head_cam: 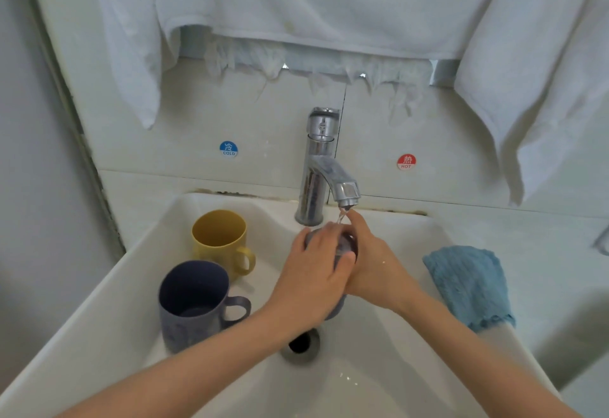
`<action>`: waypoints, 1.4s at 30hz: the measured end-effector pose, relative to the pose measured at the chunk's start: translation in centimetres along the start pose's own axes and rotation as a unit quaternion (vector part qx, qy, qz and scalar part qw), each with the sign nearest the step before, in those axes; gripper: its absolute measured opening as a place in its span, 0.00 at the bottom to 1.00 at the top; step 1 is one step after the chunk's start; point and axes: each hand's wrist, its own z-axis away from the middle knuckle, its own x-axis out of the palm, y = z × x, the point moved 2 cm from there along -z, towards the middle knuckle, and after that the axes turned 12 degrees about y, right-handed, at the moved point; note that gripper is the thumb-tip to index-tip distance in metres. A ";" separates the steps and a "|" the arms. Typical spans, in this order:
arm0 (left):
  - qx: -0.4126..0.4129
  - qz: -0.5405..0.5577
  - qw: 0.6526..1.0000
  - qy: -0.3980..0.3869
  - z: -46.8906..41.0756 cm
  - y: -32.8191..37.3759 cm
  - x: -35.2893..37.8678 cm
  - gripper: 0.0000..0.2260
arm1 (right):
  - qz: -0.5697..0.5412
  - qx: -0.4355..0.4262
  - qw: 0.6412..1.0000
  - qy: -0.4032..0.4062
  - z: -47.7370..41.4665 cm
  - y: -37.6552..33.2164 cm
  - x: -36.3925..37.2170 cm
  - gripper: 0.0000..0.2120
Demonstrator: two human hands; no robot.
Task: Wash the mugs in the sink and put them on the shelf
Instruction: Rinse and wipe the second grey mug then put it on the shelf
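As the left hand [316, 272] and right hand [372, 262] both clasp the grey mug [346, 241] beneath the running tap [320, 160], it should be turned to rinse every side, keeping clear of the yellow mug [219, 236] and blue mug [192, 299] standing left of the tap; a blue cloth [471, 285] lies right of it.

Yellow mug [219, 239], navy mug [192, 305] upright in sink [108, 302]; purple mug [347, 243] held.

"COLD" on blue sticker [228, 148], "HOT" on red sticker [406, 162]
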 end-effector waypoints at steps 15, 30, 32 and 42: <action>-0.041 -0.019 0.984 0.170 -6.0 -1.0 -5.3 0.11 | -0.003 -0.007 0.998 0.064 -0.1 0.0 -1.1 0.42; 0.167 -0.152 0.956 0.190 -7.6 5.2 -8.6 0.25 | -0.084 0.047 0.993 0.067 0.2 0.8 -0.7 0.26; 0.163 -0.166 0.956 0.178 -7.2 5.0 -8.6 0.26 | -0.093 0.049 0.992 0.069 0.1 0.9 -0.7 0.25; 0.177 -0.137 0.969 0.107 -5.0 3.6 -8.2 0.34 | -0.126 0.074 0.988 0.053 0.5 0.7 -1.7 0.24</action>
